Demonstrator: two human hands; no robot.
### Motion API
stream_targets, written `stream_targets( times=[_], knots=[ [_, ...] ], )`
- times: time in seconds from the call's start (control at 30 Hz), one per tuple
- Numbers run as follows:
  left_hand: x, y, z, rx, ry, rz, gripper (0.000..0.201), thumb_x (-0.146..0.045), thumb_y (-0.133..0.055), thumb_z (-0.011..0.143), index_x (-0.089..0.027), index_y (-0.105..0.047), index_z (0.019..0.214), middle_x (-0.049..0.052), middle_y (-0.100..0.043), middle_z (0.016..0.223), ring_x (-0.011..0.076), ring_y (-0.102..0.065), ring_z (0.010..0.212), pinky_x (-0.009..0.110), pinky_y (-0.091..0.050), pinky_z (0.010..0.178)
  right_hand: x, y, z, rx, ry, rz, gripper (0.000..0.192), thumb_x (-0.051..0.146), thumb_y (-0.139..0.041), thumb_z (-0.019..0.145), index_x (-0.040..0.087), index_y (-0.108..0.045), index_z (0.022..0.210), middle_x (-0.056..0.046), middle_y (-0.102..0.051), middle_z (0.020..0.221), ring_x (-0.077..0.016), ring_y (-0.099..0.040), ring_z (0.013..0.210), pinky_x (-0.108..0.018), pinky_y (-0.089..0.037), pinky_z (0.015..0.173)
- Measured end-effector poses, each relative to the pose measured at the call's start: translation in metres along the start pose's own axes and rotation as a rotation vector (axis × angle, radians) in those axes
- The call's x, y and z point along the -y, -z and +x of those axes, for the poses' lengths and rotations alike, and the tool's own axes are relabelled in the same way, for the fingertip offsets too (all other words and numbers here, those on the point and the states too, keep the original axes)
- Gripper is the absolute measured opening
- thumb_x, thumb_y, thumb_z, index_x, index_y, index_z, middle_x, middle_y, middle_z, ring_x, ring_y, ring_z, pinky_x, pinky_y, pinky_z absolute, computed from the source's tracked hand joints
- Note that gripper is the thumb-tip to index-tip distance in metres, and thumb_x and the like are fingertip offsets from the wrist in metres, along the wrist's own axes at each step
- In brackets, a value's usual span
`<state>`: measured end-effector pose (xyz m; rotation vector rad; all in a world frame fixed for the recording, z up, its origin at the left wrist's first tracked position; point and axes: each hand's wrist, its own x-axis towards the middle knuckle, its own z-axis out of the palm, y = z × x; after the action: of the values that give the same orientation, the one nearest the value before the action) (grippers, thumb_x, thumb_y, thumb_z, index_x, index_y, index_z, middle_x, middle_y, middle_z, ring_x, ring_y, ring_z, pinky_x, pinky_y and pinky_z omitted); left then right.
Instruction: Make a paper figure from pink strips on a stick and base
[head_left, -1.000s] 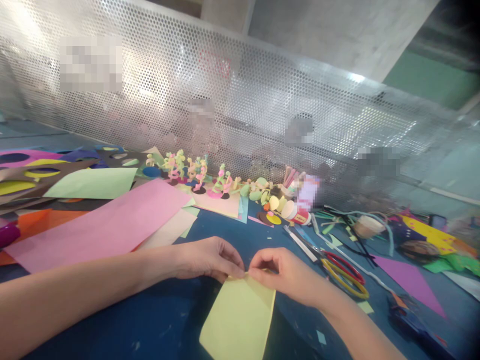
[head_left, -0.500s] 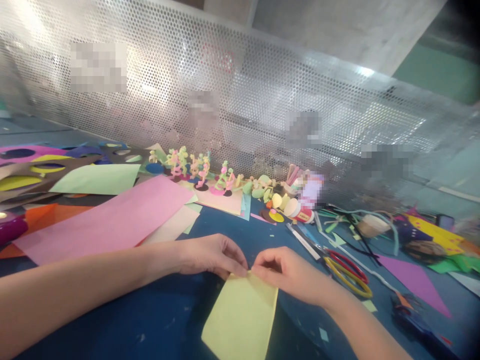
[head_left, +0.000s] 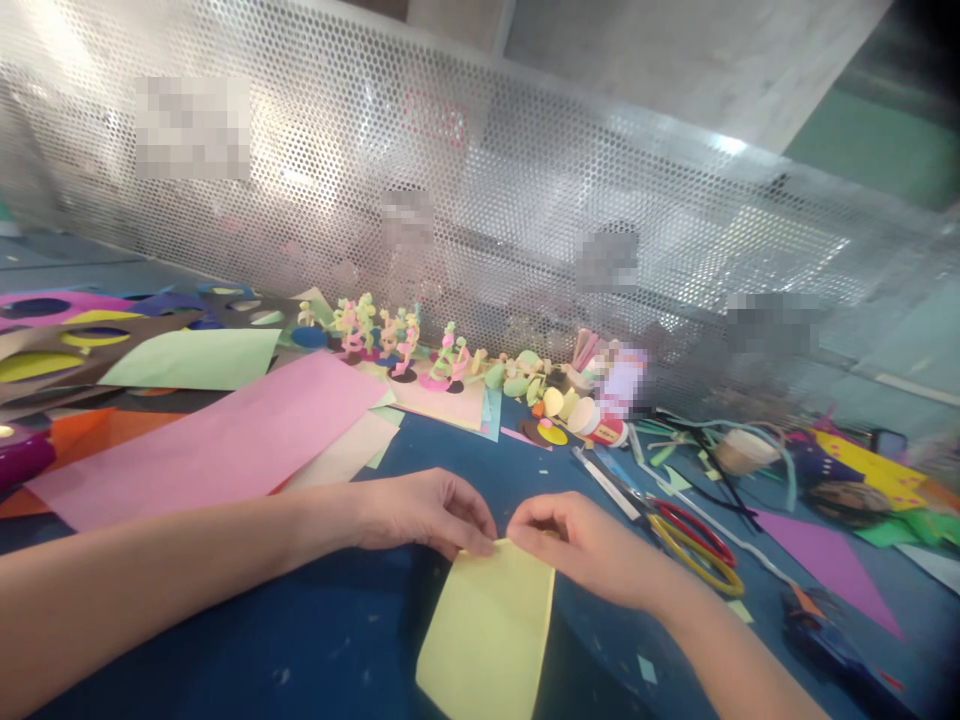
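Between my hands hangs a sheet of yellow paper (head_left: 491, 625), which looks folded, with a double edge along its right side. My left hand (head_left: 427, 512) pinches its upper left edge between thumb and fingers. At the upper right edge, close beside the left fingertips, my right hand (head_left: 559, 535) grips the same sheet, its fingers curled. The paper slopes down toward me over the blue table (head_left: 315, 620), and its lower end runs out of view.
To the left lie a long pink sheet (head_left: 225, 440) and a pale green sheet (head_left: 195, 358). Small paper figures (head_left: 405, 340) stand before a perforated metal screen (head_left: 315, 130). On the right are scissors (head_left: 694, 545), a glue bottle (head_left: 600, 425), a purple paper piece (head_left: 829, 565) and a dark blue tool (head_left: 840, 650).
The lower part of the yellow paper has swung slightly to the right. My right fingertips have shifted a little away from the left ones. Both hands keep their hold.
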<state>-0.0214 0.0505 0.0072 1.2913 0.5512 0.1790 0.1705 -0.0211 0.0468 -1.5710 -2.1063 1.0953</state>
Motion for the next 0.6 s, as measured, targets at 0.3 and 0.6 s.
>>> stream_targets(
  times=[0.3,0.6],
  knots=[
    [-0.0002,-0.0006,-0.0004,-0.009,0.004,-0.003,0.023,-0.028,-0.074,0.059,-0.015,-0.067,0.076,-0.003,-0.059,0.062,0.0072,-0.054,0.059,0.018,-0.043,0.06,0.0015,-0.0003,0.0003,-0.014,0.006,-0.002,0.021,0.032,-0.049,0.08,0.016,-0.061,0.074,0.001,-0.056,0.068,-0.0111,-0.047,0.063,-0.02,-0.035,0.056],
    [0.0003,-0.0008,-0.0001,-0.035,-0.013,0.035,0.022,-0.03,-0.073,0.06,-0.015,-0.068,0.075,-0.002,-0.06,0.063,0.0075,-0.054,0.06,0.018,-0.043,0.058,0.0006,0.0028,0.0004,0.0,0.017,0.028,0.024,0.034,-0.048,0.082,0.016,-0.064,0.083,-0.003,-0.063,0.08,-0.0156,-0.055,0.074,-0.023,-0.041,0.065]
  ],
)
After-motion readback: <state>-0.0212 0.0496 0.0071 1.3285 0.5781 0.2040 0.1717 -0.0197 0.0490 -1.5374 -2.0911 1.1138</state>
